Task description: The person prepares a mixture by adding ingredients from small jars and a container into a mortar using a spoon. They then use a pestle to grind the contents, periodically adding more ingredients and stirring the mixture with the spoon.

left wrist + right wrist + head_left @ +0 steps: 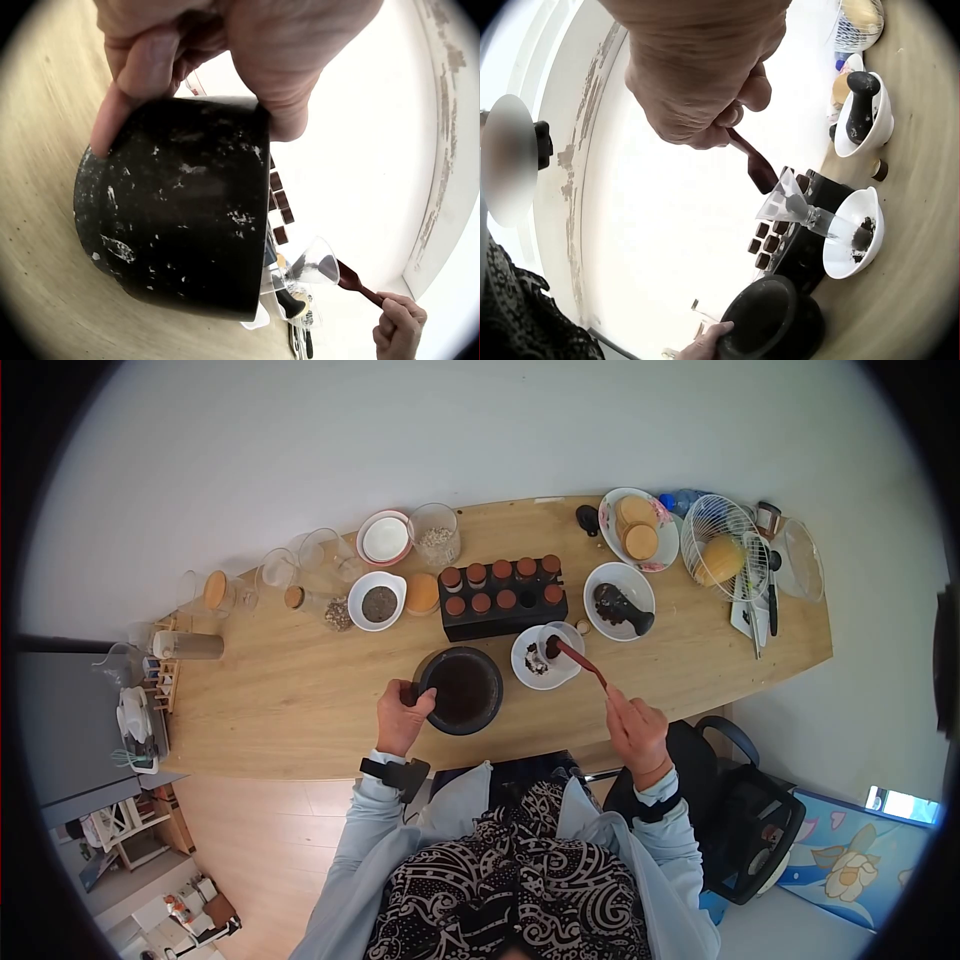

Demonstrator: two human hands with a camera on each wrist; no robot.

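Head view shows me the left hand (402, 722) gripping the mortar (463, 695) near the surface's (290, 735) front edge, the right hand (637, 735) pinching a spoon (587, 663) at the funnel (781, 198), its glass tube (831, 223) seemingly part-filled, the mortar apparently holding more powder.

Pale wall (520, 440); light floor (300, 815); black chair (745, 810).

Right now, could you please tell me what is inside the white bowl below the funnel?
The white bowl holds a clear tube with dark material at its bottom, and loose dark and pale bits. Whatever lies directly beneath them is covered.
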